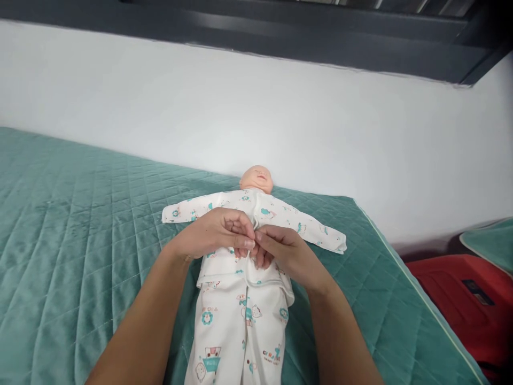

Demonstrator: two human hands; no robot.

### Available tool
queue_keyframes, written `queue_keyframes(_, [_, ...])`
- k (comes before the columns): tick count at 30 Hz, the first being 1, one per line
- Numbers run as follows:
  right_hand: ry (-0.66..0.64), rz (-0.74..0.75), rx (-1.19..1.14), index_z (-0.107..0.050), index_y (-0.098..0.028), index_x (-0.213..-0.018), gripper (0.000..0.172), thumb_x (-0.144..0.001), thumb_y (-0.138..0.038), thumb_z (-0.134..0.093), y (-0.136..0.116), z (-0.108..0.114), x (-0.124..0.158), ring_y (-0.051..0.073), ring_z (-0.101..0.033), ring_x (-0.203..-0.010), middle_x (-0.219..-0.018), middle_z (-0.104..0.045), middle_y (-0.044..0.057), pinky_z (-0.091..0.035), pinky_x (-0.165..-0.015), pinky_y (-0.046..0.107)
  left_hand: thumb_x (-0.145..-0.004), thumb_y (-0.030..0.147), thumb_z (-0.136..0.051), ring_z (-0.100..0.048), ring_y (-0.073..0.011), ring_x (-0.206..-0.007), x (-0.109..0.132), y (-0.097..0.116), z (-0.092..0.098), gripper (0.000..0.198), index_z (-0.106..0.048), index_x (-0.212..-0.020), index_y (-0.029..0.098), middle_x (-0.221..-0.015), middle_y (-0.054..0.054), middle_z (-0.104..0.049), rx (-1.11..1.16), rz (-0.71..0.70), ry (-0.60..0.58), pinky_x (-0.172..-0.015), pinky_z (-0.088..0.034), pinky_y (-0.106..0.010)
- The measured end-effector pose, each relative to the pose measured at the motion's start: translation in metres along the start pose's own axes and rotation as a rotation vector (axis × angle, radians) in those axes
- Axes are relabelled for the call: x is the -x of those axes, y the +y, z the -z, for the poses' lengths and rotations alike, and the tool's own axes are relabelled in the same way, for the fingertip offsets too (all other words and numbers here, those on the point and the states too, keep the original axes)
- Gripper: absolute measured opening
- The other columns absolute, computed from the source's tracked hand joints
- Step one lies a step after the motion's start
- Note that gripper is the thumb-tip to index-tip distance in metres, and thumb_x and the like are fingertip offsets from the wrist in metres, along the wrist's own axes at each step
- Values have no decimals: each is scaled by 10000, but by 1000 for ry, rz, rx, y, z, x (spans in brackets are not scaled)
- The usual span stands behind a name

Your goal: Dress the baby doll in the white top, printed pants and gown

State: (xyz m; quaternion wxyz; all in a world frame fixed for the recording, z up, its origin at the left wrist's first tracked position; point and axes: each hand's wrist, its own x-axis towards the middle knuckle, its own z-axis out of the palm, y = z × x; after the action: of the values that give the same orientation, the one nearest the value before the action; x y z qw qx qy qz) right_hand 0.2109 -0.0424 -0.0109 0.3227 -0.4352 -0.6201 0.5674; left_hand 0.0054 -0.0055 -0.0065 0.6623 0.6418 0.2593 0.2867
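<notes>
A baby doll point(257, 178) lies on its back, dressed in a white printed shirt point(228, 199) and matching white trousers point(224, 326). Both sleeves stretch out to the sides. Over the chest, my left hand point(218, 230) is closed, thumb and forefinger pinching the shirt's front edge. Right beside it my right hand point(286, 251) pinches the same front opening, its fingertips nearly touching those of the left. The small bit of cloth or fastener between the fingertips is hidden by them.
A green quilted cover point(100, 224) lies under the doll, its piped edge running down the right side. Behind it rises a white wall point(200, 107) below a dark frame point(256, 32). A red object point(452, 299) stands beyond the right edge, near another green cloth point(491, 243).
</notes>
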Motion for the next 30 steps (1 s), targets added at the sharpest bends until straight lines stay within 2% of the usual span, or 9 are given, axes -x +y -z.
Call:
queue_keyframes(3, [-13,-12,-25,-656,-155,-769,356,-964,-425,-532,-1,1,-1,108,-605,-615,-652,-648,21,-471,-604,220,-842,289,-710,-640,-103,-689,1,2,-3,169,-640,-864,137,-789,-39,-704,-11,14,-31,-645,-538,-218])
queue_keyframes(6, [-1,-31,-44,-662,-149,-777,350,-961,-417,-534,-1,1,-2,111,-610,-595,-635,-644,24,-476,-587,220,-861,324,-687,-638,-100,-663,1,2,-2,186,-628,-894,151,-773,-18,-680,-1,45,-3,-635,-550,-223])
queue_keyframes(11, [58,-35,-107,-603,-176,-869,270,-962,-419,-529,0,2,-1,126,-672,-617,-879,-737,56,-498,-557,226,-873,363,-656,-634,-113,-567,4,-1,5,230,-635,-993,168,-671,10,-630,-96,106,160,-554,-543,-224])
queue_keyframes(14, [71,-30,-122,-548,-188,-869,270,-967,-437,-516,0,1,-1,130,-687,-620,-939,-751,71,-496,-543,220,-867,369,-654,-613,-111,-547,6,0,8,235,-653,-988,167,-617,6,-622,-191,138,157,-519,-510,-200])
queue_keyframes(20, [79,-25,-141,-516,-192,-859,273,-962,-444,-515,0,0,-2,129,-682,-599,-906,-755,71,-493,-522,212,-828,379,-670,-574,-101,-564,7,5,6,218,-674,-889,169,-643,7,-595,-291,181,70,-474,-460,-173])
queue_keyframes(25, [108,-30,-165,-532,-193,-864,260,-949,-438,-532,3,-1,-5,124,-663,-542,-845,-754,56,-461,-470,197,-813,334,-655,-579,-111,-619,8,8,4,183,-679,-922,190,-711,6,-584,-321,175,62,-494,-468,-173])
queue_keyframes(30, [130,-35,-204,-551,-199,-868,258,-929,-450,-557,6,-3,-7,121,-636,-496,-771,-743,37,-430,-427,190,-787,301,-639,-569,-113,-614,6,7,0,150,-678,-894,203,-726,11,-572,-365,176,109,-482,-457,-177])
